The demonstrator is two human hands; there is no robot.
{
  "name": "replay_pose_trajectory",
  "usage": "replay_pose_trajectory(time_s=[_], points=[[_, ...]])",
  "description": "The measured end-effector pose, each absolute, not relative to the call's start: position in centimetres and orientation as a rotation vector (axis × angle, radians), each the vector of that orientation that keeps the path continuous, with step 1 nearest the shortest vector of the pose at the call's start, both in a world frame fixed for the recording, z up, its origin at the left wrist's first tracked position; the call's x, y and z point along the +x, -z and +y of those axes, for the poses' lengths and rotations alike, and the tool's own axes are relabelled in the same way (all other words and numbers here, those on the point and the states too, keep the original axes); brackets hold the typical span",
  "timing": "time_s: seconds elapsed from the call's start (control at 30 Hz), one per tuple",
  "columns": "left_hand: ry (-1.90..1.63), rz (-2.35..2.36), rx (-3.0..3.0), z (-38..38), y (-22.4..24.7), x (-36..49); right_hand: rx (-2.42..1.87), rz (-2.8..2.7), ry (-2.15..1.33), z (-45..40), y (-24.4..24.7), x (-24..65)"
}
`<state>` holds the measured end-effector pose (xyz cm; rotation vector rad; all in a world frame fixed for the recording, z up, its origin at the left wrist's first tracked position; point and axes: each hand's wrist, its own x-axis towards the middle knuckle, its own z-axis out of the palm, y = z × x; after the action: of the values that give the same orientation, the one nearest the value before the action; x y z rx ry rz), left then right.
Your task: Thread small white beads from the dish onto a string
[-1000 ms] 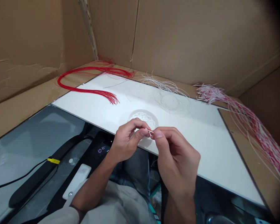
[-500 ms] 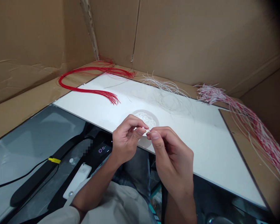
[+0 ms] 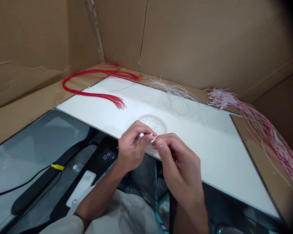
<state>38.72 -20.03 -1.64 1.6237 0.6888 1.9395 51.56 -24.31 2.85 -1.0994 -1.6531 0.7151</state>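
A thin white wire end, light and springy, looks best held close to its tip, where the left hand and right hand pinch it together between their fingertips. It sits just above a round dish of tiny white pieces on a white board, with red wires and white wires beyond.

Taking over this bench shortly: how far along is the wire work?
Done, it seems: red wires lie in a bundle, and white wires lie loosely on the white board. In hand: the left hand and right hand pinch a small white piece over a round dish. Left: the dish holds a heap of small white pieces, and a tangled red-and-white wire pile lies at the right.
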Motion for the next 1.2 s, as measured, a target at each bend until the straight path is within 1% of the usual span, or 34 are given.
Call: replay_pose_trajectory(time_s=[0.53,0.77,0.93,1.2], points=[[-1.870,0.602,1.621,-20.0,1.4,38.2,-1.061,-1.594,-0.800,-24.4,-2.8,51.5],[-1.894,0.662,1.629,-19.8,1.4,37.7,-1.121,-1.576,-0.769,-24.2,-2.8,51.9],[-1.880,0.639,1.705,-20.0,1.4,37.5,-1.088,-1.614,-0.731,-24.2,-2.6,52.1],[-1.801,0.649,1.769,-20.0,0.9,37.1,-1.089,-1.681,-0.687,-24.1,-2.7,52.2]])
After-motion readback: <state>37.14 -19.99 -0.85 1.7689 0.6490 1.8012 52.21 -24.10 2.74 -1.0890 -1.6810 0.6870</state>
